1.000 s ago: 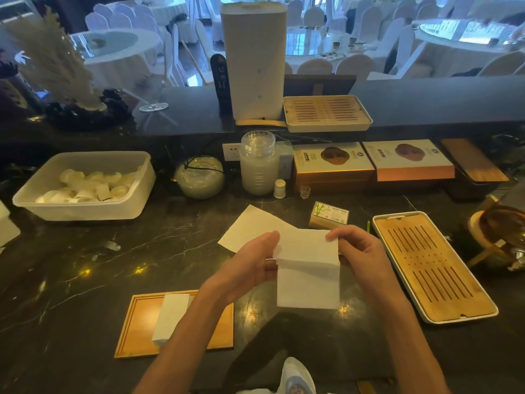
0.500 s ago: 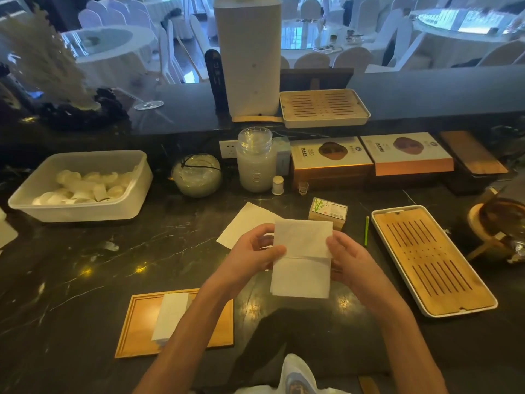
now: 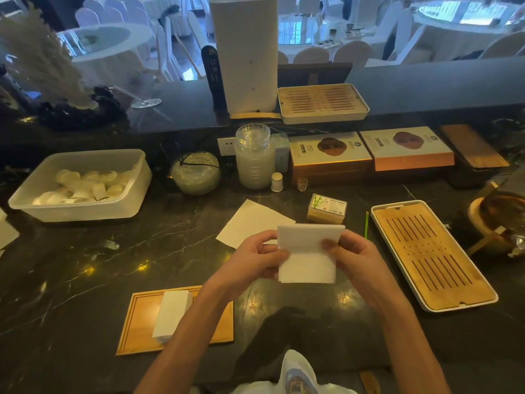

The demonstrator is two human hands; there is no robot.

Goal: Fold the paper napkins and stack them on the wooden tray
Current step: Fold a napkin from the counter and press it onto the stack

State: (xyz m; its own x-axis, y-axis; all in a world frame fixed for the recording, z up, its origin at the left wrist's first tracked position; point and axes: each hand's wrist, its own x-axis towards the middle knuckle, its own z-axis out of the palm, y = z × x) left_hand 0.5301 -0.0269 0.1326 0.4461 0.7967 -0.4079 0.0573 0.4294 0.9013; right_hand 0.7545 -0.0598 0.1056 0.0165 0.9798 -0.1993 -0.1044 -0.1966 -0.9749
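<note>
Both hands hold a white paper napkin [image 3: 308, 253] above the dark counter, its top part folded over towards me. My left hand [image 3: 257, 261] pinches its left edge and my right hand [image 3: 353, 258] pinches its right edge. A folded white napkin [image 3: 170, 315] lies on the flat wooden tray [image 3: 140, 322] at the lower left, partly hidden by my left forearm. Another unfolded napkin [image 3: 250, 221] lies flat on the counter just beyond my hands.
A slatted bamboo tray in a white frame [image 3: 431, 254] sits to the right. A small bamboo-print box [image 3: 326, 209] and a green pen [image 3: 366, 223] lie behind the napkin. A white tub [image 3: 82, 186] stands at the left; jars and boxes line the back.
The napkin's top fold has come further down, so it looks shorter. Both hands have shifted slightly with it, thumbs now pressing on the fold.
</note>
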